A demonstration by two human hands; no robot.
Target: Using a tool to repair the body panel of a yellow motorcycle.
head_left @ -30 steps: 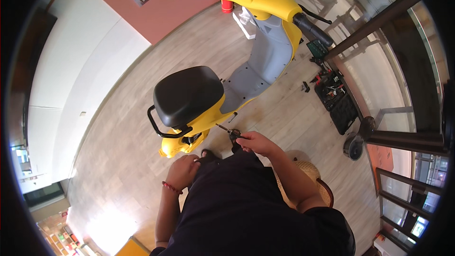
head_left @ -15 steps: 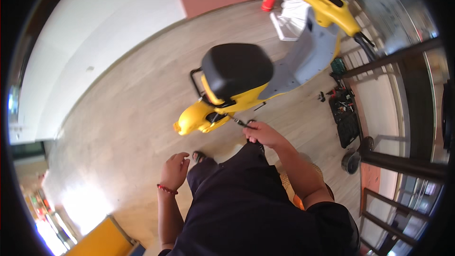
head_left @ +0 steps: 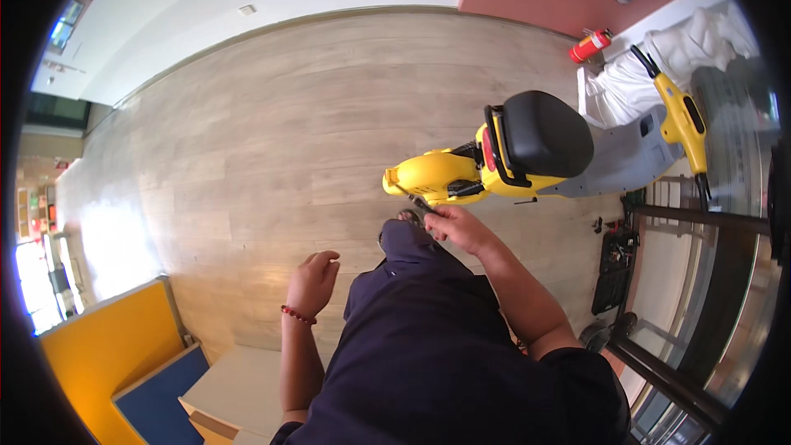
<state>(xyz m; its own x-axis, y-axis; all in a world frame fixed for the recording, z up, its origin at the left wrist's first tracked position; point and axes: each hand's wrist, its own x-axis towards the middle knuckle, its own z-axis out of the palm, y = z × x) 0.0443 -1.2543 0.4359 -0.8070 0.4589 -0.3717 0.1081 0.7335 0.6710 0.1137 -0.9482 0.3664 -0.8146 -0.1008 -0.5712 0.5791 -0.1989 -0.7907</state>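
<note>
My right hand [head_left: 456, 228] is closed round a slim dark hand tool [head_left: 419, 200], whose thin end points up and left. Its exact kind is too small to make out. Just beyond the tool is the rear fender [head_left: 420, 173] of a yellow scooter [head_left: 540, 189]. The two overlap in view, and I cannot tell whether they touch. The scooter has a black seat [head_left: 547, 133] and a grey footboard [head_left: 622, 152]; its handlebar [head_left: 685, 119] is at the far right. My left hand [head_left: 313, 282], a red bead bracelet at its wrist, hangs loosely open with nothing in it.
An open black tool case [head_left: 611, 272] lies on the floor at right by a dark-framed glass partition [head_left: 688, 383]. A red fire extinguisher [head_left: 590, 46] and a white covered heap [head_left: 659, 74] stand at the back right. Yellow [head_left: 115, 346] and blue [head_left: 162, 400] panels are at lower left.
My view has turned left, so the scooter and tool case sit further right and the panels show more. The tool now appears by the rear fender. My left fingers are more curled.
</note>
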